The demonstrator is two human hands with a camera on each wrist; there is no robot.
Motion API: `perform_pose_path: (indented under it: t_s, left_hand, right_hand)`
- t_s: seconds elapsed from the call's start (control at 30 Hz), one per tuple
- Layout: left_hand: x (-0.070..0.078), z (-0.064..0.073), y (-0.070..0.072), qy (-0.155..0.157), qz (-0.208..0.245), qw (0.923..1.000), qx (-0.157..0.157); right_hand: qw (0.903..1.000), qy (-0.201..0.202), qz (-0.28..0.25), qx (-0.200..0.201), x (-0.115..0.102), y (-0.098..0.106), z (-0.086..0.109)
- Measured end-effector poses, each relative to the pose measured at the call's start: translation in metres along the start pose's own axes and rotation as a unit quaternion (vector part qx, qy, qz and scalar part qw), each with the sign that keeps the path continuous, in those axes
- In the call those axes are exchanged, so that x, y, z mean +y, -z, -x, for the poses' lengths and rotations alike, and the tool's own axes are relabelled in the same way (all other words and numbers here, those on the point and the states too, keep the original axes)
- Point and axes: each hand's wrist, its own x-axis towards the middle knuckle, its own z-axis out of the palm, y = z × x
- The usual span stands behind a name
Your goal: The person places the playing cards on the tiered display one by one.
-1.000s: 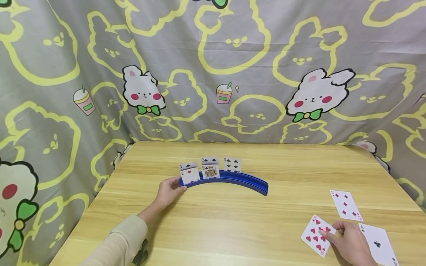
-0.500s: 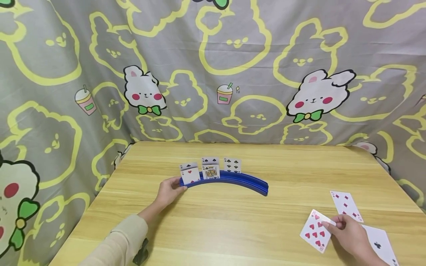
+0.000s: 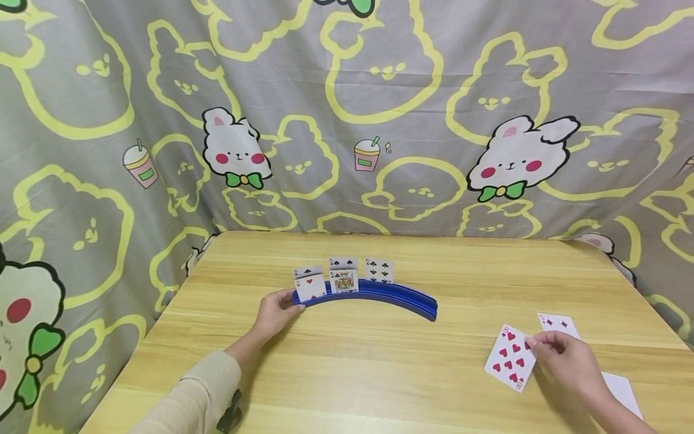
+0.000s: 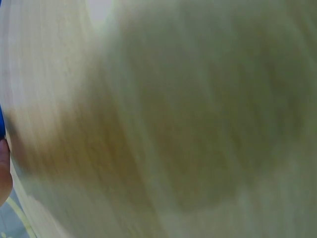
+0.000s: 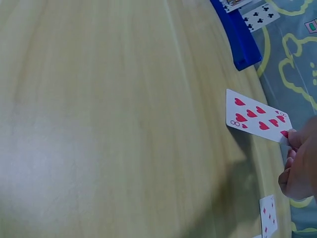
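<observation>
My left hand [image 3: 275, 313] grips the left end of a curved blue card holder [image 3: 401, 294]. Standing in the holder are a two of hearts [image 3: 310, 288] before a club card [image 3: 307, 270], a king [image 3: 344, 281] before a five of spades [image 3: 343, 263], and a six of clubs [image 3: 379, 271]. The left wrist view catches only a fingertip [image 4: 5, 181] at its edge. Over on the right, my right hand [image 3: 566, 361] pinches the eight of hearts [image 3: 506, 358] by one edge; the card is raised off the table, its shadow below it in the right wrist view.
Partly behind the right hand and forearm lie a five of diamonds [image 3: 559, 323] and another white playing card [image 3: 621, 392] on the wooden table [image 3: 347, 374]. A dark object [image 3: 230, 413] sits beside the left sleeve. A patterned curtain [image 3: 303, 72] hangs behind and at both sides.
The right hand has lifted the eight of hearts and shifted it slightly away and leftward, covering more of the five of diamonds and the ace of clubs. My left hand stays on the holder.
</observation>
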Motion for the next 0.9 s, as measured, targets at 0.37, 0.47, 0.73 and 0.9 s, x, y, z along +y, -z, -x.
perform_pose_path:
  t_s: [0.37,0.47,0.73,0.9]
  left_hand:
    - [-0.001,0.000,0.000,0.001,0.003,1.0000,0.003]
    - [-0.001,0.001,0.000,-0.001,0.000,1.0000,0.005]
    - [0.001,0.002,0.000,0.006,0.004,1.0000,0.004]
    - [0.000,0.001,0.000,0.002,0.005,1.0000,0.004]
  right_hand:
    - [0.9998,0.006,-0.018,0.008,-0.015,0.003,-0.007]
    - [0.9993,0.011,-0.035,0.006,-0.022,0.004,-0.011]
    - [0.9968,0.015,-0.078,0.004,-0.047,0.005,-0.018]
    - [0.9947,0.017,-0.101,0.006,-0.064,0.002,-0.025]
